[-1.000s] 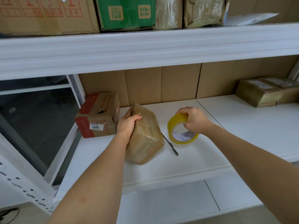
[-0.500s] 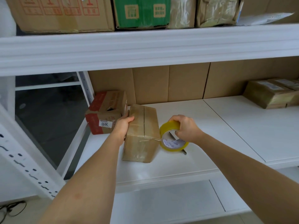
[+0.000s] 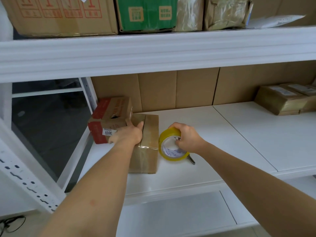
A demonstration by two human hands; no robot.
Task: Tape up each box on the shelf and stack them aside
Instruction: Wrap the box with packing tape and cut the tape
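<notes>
Left hand (image 3: pixel 130 134) rests flat atop the stiff, light-looking box (image 3: pixel 145 151); right hand (image 3: pixel 188 137), at its 3 o'clock, pinches the tape roll (image 3: pixel 171 147)

Stockroom or parcel-packing area, white metal shelving (image 3: pixel 153 52) carrying taped cartons (image 3: pixel 65 14), wrapped parcels (image 3: pixel 280 100) sitting alongside, cardboard sheets (image 3: pixel 188 88) lining the back

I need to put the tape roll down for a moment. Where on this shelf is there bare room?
Bare shelf lies behind the right hand, up to the cardboard backing, and rightward to the stacked parcels. It is crowded at left: box, red box, left hand.
</notes>
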